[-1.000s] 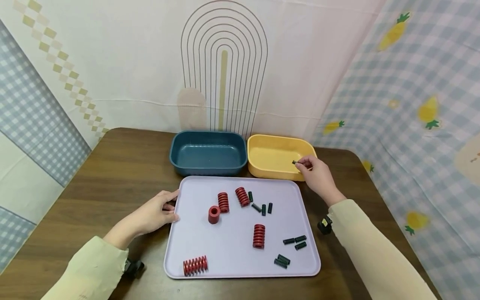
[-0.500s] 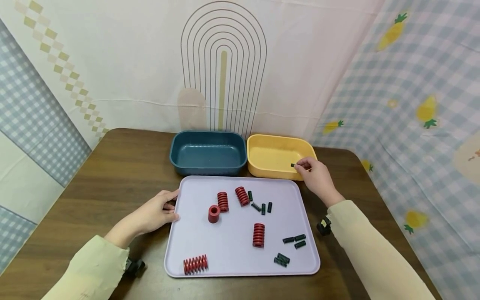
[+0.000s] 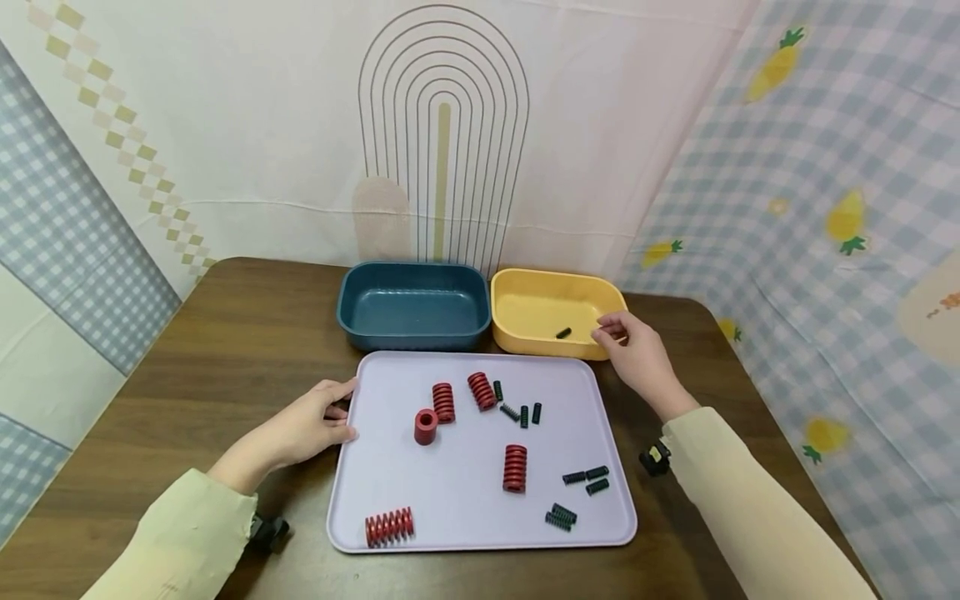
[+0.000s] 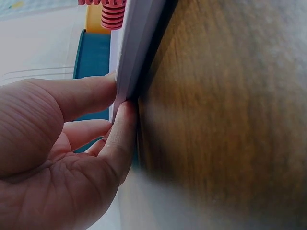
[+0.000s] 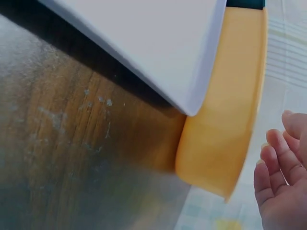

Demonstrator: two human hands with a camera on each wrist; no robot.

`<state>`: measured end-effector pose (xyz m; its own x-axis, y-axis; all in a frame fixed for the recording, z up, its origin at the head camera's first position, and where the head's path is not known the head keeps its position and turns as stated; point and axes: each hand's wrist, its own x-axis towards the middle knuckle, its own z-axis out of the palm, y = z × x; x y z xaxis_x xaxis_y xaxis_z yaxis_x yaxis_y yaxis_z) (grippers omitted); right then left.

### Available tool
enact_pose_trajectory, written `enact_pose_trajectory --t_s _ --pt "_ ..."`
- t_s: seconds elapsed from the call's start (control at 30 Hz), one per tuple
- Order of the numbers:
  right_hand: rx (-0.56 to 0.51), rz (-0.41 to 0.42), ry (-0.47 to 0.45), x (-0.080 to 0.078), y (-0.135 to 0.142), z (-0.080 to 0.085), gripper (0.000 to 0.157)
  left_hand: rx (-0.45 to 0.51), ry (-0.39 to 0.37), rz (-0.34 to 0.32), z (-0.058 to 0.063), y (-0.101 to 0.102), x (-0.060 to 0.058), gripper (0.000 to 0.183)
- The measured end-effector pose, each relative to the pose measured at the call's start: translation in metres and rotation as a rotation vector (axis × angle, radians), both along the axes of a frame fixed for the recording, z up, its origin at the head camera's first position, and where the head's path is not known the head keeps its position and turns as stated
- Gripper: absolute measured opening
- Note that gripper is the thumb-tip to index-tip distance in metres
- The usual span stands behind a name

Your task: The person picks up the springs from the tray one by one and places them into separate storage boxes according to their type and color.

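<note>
My left hand (image 3: 303,432) holds the left edge of a pale lilac tray (image 3: 457,500). In the left wrist view its fingertips pinch the rim (image 4: 123,67). My right hand (image 3: 637,358) is over the near right rim of a yellow bin (image 3: 551,344), its fingers loosely bent with nothing between them. One small dark green spring (image 3: 563,333) lies in that bin. On the tray lie large red springs (image 3: 514,468), one of them standing on end (image 3: 425,427), and several small dark green springs (image 3: 597,472).
A dark blue bin (image 3: 415,340) stands behind the tray, beside the yellow one. All of it rests on a brown wooden table (image 3: 247,333). Patterned cloth (image 3: 285,125) hangs behind the table and along its sides.
My right hand has let go of the small dark green spring, which now lies in the yellow bin. My left hand stays at the tray's edge.
</note>
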<state>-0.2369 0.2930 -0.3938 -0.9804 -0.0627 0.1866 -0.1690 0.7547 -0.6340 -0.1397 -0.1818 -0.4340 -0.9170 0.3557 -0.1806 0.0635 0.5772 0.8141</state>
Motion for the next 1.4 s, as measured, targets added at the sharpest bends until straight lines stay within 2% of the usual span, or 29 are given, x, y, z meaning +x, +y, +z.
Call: enact_pose_trajectory --t_s 0.2,0.47,0.6,0.8,0.93,1.07,1.23,1.4 --pt "-0.02 0.065 -0.009 0.016 -0.008 0.006 0.036 0.003 0.0 -0.002 0.0 -0.002 0.0 0.077" --pt "-0.061 0.182 -0.064 0.038 -0.03 0.002 0.036 0.007 0.009 -0.006 -0.001 -0.002 -0.001 0.076" --pt "-0.042 0.269 -0.105 0.051 -0.044 0.0 0.037 -0.002 0.017 -0.009 -0.001 -0.002 -0.002 0.076" --pt "-0.019 0.429 -0.228 0.076 -0.064 -0.001 0.052 -0.009 0.008 -0.005 0.0 -0.002 -0.001 0.076" --pt "0.037 0.523 -0.29 0.091 -0.075 -0.005 0.06 -0.016 0.003 -0.005 0.001 -0.002 0.0 0.077" --pt "0.117 0.563 -0.337 0.101 -0.081 -0.01 0.065 -0.018 0.004 -0.006 0.001 -0.002 0.0 0.077" --pt "0.212 0.604 -0.325 0.108 -0.084 -0.017 0.069 -0.009 0.0 -0.01 0.001 -0.001 0.001 0.077" --pt "0.299 0.608 -0.314 0.111 -0.085 -0.02 0.064 0.0 0.005 -0.017 0.001 0.001 0.0 0.077"
